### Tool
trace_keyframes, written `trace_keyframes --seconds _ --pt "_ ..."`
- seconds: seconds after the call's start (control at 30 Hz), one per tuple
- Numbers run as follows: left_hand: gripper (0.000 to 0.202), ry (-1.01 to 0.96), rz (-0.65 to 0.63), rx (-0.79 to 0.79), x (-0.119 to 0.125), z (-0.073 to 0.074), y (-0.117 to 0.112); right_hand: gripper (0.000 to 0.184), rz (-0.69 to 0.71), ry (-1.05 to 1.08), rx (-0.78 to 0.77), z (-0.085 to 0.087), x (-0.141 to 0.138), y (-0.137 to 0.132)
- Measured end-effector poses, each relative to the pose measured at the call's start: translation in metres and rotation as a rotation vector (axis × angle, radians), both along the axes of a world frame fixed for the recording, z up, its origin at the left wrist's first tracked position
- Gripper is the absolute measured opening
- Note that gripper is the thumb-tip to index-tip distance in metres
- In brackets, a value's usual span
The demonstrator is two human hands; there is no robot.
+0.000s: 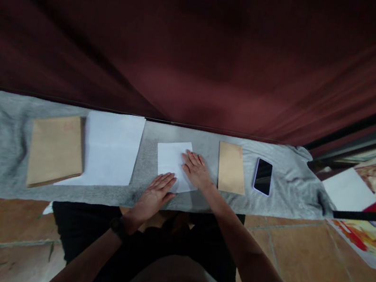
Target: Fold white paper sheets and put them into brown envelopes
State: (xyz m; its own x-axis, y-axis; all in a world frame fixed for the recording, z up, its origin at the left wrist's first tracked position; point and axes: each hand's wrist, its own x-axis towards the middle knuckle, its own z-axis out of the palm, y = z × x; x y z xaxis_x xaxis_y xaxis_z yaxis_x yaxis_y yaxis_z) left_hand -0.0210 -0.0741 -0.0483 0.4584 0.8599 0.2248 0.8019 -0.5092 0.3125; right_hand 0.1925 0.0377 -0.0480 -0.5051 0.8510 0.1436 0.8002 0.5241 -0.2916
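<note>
A small white sheet of paper [170, 152], which looks folded, lies on the grey cloth in front of me. My left hand [151, 198] rests at its lower left edge, fingers stretched out over the paper. On its right side my right hand [197, 169] lies flat, fingers extended. Neither hand grips anything. Just right of my right hand is a single brown envelope [232, 167]. Larger white sheets [113, 147] are on the left, partly under a stack of brown envelopes [56, 150].
A phone [263, 176] with a dark screen lies right of the single envelope. Grey cloth [0, 143] covers the narrow bench. Behind it rises a dark red surface [196, 89]. A colourful printed sheet [373, 239] is at the far right, above the tiled floor [298, 256].
</note>
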Motion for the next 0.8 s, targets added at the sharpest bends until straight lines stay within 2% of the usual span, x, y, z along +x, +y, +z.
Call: trace_keyframes --seconds 0.17,0.23,0.3,0.43,0.5,0.6,0.8 --pt "0.047 0.075 -0.002 -0.014 -0.001 0.004 -0.001 0.051 -0.093 -0.014 0.000 0.002 0.000 0.026" --pt "0.046 0.131 0.004 -0.018 0.000 0.005 -0.003 0.051 -0.083 -0.002 0.004 0.006 -0.005 0.031" --pt "0.045 0.192 0.021 -0.023 0.002 0.008 -0.007 0.050 0.021 0.017 0.013 0.009 -0.016 0.030" --pt "0.055 0.288 0.051 -0.056 0.011 0.015 -0.013 0.046 0.328 0.017 0.031 0.008 -0.048 0.019" --pt "0.057 0.324 0.064 -0.077 0.017 0.017 -0.014 0.043 0.379 -0.001 0.047 0.006 -0.061 0.016" --pt "0.058 0.385 0.067 -0.079 0.024 0.019 -0.015 0.044 0.344 -0.026 0.066 0.003 -0.071 0.021" --pt "0.061 0.406 0.069 -0.024 0.027 0.012 -0.019 0.048 0.249 -0.050 0.049 0.000 -0.075 0.047"
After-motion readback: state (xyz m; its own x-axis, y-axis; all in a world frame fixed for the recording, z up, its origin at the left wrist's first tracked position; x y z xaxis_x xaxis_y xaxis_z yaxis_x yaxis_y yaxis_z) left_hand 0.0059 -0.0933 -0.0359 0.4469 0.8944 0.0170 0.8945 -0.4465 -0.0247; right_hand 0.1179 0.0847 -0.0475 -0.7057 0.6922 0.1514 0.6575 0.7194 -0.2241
